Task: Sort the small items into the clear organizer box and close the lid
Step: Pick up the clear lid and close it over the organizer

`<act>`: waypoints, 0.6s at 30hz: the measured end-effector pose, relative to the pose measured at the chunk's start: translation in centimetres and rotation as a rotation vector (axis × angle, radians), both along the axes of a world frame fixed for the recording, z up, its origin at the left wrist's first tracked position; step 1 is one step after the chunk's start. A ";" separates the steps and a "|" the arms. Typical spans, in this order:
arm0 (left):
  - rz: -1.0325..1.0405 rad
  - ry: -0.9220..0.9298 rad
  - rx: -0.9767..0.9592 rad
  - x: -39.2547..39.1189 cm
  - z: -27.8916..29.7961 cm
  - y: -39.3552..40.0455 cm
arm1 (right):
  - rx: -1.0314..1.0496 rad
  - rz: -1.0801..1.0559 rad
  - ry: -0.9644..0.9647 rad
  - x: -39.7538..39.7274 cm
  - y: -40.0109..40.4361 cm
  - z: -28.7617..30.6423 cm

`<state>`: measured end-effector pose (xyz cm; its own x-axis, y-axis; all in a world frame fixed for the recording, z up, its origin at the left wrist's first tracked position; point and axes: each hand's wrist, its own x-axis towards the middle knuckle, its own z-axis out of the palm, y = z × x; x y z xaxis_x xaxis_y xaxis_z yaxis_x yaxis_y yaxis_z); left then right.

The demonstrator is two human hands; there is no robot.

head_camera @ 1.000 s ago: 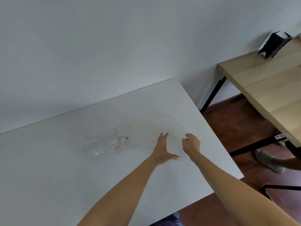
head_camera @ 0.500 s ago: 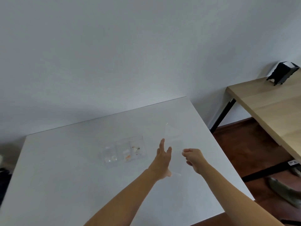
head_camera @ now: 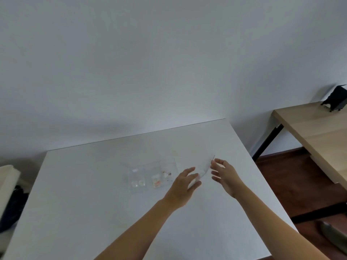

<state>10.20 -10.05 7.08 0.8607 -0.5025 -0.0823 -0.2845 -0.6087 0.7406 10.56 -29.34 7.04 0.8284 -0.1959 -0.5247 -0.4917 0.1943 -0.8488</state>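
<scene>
White surface [head_camera: 78, 203] carries our organizer box [head_camera: 150, 175], its 3 compartments already filled; both hands, left [head_camera: 183, 186] and right [head_camera: 224, 174], pinch the clear lid [head_camera: 203, 172] edgewise, just right of the box, seemingly to close it.

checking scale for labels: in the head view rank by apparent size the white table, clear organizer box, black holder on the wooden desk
1. white table, by far the largest.
2. clear organizer box.
3. black holder, though it sits farther from the camera and is cut by the frame edge, so its rank against the box is unsure.
</scene>
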 end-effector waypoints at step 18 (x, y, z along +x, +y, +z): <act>0.769 0.403 -0.687 1.1 -0.1 11.7 | -0.082 0.337 -0.004 2.8 4.2 0.0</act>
<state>11.29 1.61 7.02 0.9357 0.1088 -0.3356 0.3312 0.0569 0.9418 13.33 -25.10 7.03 0.8560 0.0481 -0.5148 -0.5129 -0.0475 -0.8572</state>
